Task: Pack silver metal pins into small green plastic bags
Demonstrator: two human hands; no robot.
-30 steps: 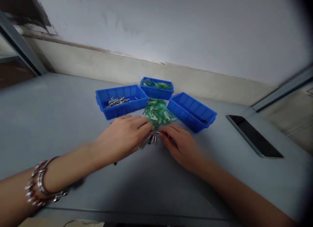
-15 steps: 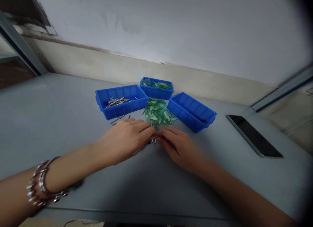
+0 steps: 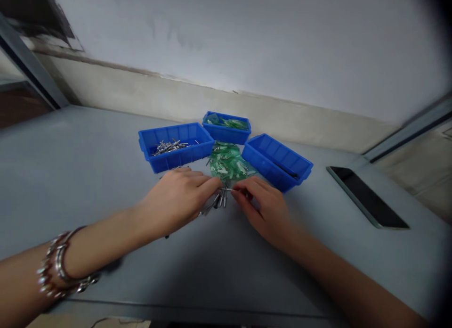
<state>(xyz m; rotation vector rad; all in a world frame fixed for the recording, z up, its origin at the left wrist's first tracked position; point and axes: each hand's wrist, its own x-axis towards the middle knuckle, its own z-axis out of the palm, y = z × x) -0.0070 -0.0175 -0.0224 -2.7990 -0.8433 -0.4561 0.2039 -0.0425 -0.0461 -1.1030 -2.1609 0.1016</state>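
My left hand (image 3: 181, 191) is closed above the table, its thumb and fingers pressed together near a thin metal pin (image 3: 228, 190). The pin's other end lies between the thumb and forefinger of my right hand (image 3: 263, 205). What the left fingertips hold is hidden. Several loose metal pins (image 3: 221, 200) lie on the table below and between the hands. Just behind them is a pile of green plastic packets (image 3: 226, 160). More metal pins (image 3: 171, 146) fill part of the left blue bin (image 3: 181, 157).
A back blue bin (image 3: 228, 134) contains green packets. The right blue bin (image 3: 278, 170) has a dark item inside. A phone (image 3: 367, 196) lies at the right on the grey table (image 3: 88, 177). A wall stands behind.
The fingertips of my two hands have moved slightly apart, the right hand a little to the right. More of the loose pins between them now shows.
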